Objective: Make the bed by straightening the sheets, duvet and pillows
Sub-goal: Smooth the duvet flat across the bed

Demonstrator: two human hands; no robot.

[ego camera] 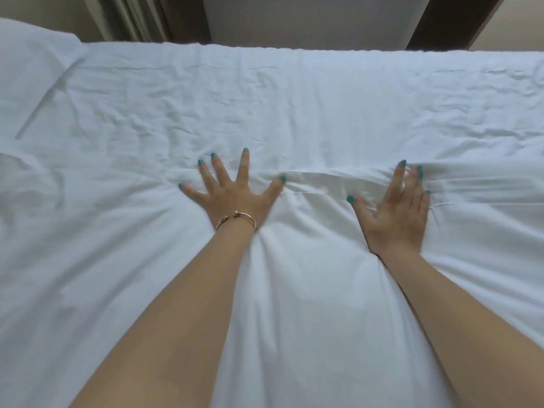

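A white duvet [294,92] covers the whole bed, creased across its middle. My left hand [235,195] lies flat on it with fingers spread wide, a thin bracelet at the wrist. About a hand's width to the right, my right hand [397,213] presses palm down on the cloth, fingers together and slightly blurred. A raised fold of fabric [318,184] is bunched between the two hands. A white pillow [26,66] rests at the far left corner of the bed.
Beyond the far edge of the bed are a pale wall [309,19], a dark wooden frame [450,22] at the right and a curtain [129,16] at the left.
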